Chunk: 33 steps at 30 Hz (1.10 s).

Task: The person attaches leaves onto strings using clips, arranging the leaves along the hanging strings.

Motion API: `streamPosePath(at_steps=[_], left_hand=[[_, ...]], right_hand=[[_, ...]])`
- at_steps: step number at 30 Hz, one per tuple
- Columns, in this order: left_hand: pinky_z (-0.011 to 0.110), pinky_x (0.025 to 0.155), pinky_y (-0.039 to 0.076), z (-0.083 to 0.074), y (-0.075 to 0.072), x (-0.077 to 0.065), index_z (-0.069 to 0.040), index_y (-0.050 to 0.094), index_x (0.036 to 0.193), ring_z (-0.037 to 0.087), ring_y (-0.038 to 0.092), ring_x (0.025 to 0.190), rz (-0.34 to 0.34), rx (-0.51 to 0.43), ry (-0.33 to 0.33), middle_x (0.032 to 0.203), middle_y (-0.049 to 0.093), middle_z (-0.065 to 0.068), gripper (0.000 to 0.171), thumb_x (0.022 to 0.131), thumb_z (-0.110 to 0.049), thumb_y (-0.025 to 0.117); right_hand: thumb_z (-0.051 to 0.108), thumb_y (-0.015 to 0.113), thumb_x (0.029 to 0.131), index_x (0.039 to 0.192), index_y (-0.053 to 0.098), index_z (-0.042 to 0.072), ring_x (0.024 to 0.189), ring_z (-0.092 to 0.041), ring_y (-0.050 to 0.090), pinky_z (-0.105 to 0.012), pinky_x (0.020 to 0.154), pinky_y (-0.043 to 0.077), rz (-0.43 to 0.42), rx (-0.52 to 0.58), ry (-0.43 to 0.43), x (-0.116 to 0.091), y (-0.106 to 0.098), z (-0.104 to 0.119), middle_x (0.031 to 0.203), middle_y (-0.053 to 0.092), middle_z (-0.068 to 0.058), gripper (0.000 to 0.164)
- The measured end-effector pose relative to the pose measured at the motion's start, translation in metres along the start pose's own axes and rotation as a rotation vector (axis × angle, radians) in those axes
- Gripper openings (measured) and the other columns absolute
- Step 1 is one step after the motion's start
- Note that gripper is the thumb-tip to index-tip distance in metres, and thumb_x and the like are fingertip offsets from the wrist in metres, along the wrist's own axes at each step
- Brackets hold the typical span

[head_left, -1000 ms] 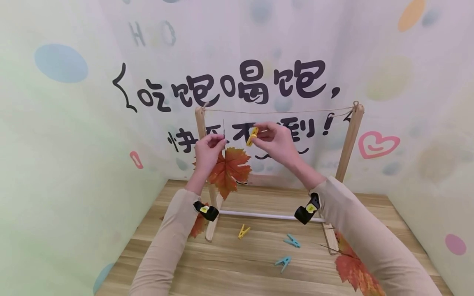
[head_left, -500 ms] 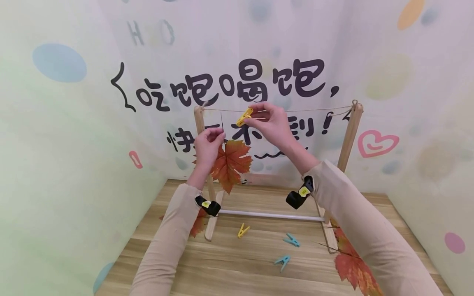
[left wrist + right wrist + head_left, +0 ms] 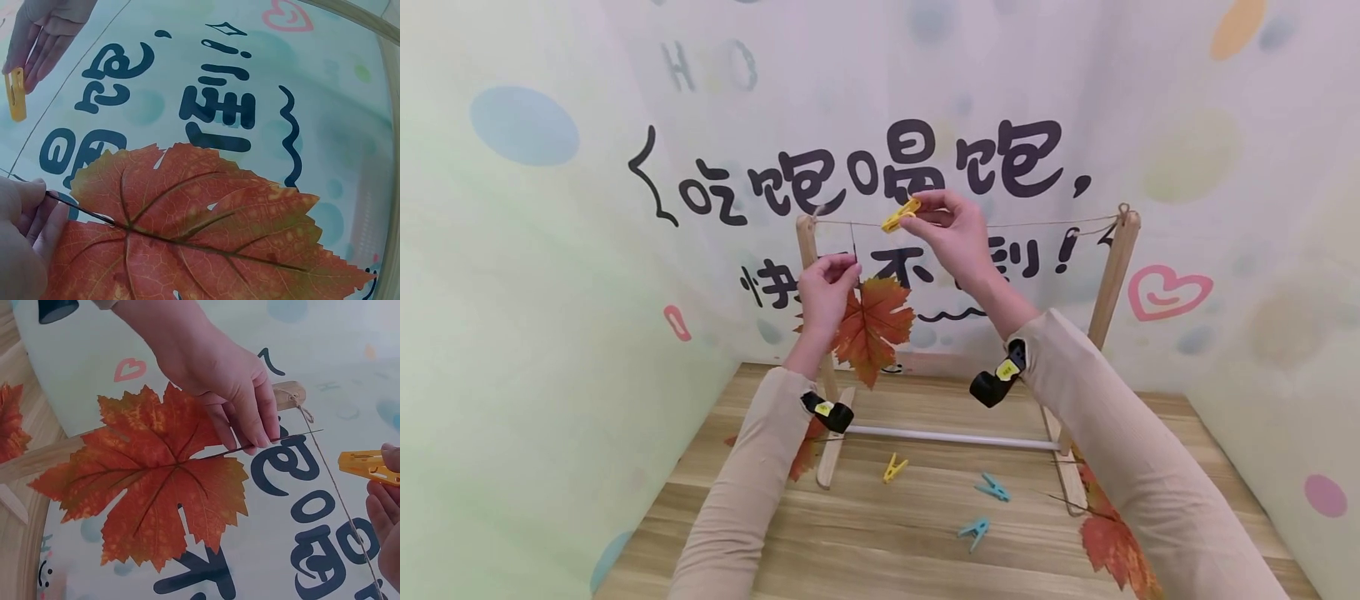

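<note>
My left hand (image 3: pixel 826 292) pinches the dark thin stem of an orange-red maple leaf (image 3: pixel 874 329), which hangs below the fingers. The stem's upper end crosses the twine (image 3: pixel 337 481) strung between two wooden posts, plain in the right wrist view. A yellow clothespin (image 3: pixel 901 215) is pinched between thumb and fingers of my right hand (image 3: pixel 958 237), at the height of the twine and a little right of the stem. In the right wrist view the clothespin's tip points toward the twine, with a gap between them.
On the wooden table (image 3: pixel 910 550) lie another yellow clothespin (image 3: pixel 895 468) and two blue clothespins (image 3: pixel 993 487). More red leaves (image 3: pixel 1112 542) lie at the right, and one is partly behind the left sleeve. A white rod (image 3: pixel 951 437) joins the frame's feet below.
Both hands have risen: the left lifted the leaf until its stem reached the twine. The right brought the yellow clothespin up to twine height and tilted it.
</note>
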<state>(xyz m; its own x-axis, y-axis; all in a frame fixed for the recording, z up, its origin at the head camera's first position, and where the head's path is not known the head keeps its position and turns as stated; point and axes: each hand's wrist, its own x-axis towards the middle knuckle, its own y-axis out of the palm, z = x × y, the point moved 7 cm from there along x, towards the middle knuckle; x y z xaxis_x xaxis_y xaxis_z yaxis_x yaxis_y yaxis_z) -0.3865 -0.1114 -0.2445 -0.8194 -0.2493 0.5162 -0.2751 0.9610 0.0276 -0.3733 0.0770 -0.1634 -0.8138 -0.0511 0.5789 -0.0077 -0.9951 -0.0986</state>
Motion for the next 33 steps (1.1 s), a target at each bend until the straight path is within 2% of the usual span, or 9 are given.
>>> streamPosePath(at_steps=[10,18,27,33], left_hand=[[0.016,0.062,0.051,-0.002,0.003,0.002,0.008,0.065,0.096,0.009,0.058,0.069,0.001,0.007,0.016,0.091,0.064,0.021,0.019,0.08,-0.002,0.067],[0.021,0.068,0.053,0.002,0.002,0.005,0.006,0.065,0.096,0.012,0.059,0.072,-0.006,0.009,0.002,0.091,0.065,0.017,0.018,0.081,-0.003,0.066],[0.019,0.066,0.052,0.001,0.002,0.006,0.005,0.066,0.096,0.016,0.06,0.074,-0.004,0.024,0.007,0.091,0.065,0.018,0.017,0.081,-0.003,0.066],[0.019,0.066,0.052,0.0,0.001,0.007,0.007,0.065,0.096,0.02,0.061,0.076,-0.018,0.027,0.022,0.091,0.065,0.019,0.017,0.08,0.0,0.066]], right_hand=[[0.002,0.071,0.076,0.101,0.064,-0.005,0.077,-0.012,0.063,-0.024,0.077,0.052,-0.074,0.062,-0.049,0.007,0.005,0.0,0.09,0.065,-0.012,0.027],[0.002,0.071,0.075,0.099,0.066,-0.004,0.078,-0.013,0.064,-0.024,0.077,0.052,-0.058,0.048,-0.018,0.009,0.017,-0.006,0.091,0.065,-0.012,0.025],[0.004,0.071,0.076,0.098,0.067,-0.004,0.077,-0.013,0.063,-0.023,0.077,0.052,-0.06,0.004,-0.028,0.016,0.023,-0.008,0.091,0.065,-0.016,0.024],[0.002,0.07,0.076,0.099,0.066,-0.006,0.075,-0.01,0.062,-0.022,0.076,0.052,-0.069,0.03,0.02,0.017,0.027,-0.006,0.09,0.065,-0.015,0.024]])
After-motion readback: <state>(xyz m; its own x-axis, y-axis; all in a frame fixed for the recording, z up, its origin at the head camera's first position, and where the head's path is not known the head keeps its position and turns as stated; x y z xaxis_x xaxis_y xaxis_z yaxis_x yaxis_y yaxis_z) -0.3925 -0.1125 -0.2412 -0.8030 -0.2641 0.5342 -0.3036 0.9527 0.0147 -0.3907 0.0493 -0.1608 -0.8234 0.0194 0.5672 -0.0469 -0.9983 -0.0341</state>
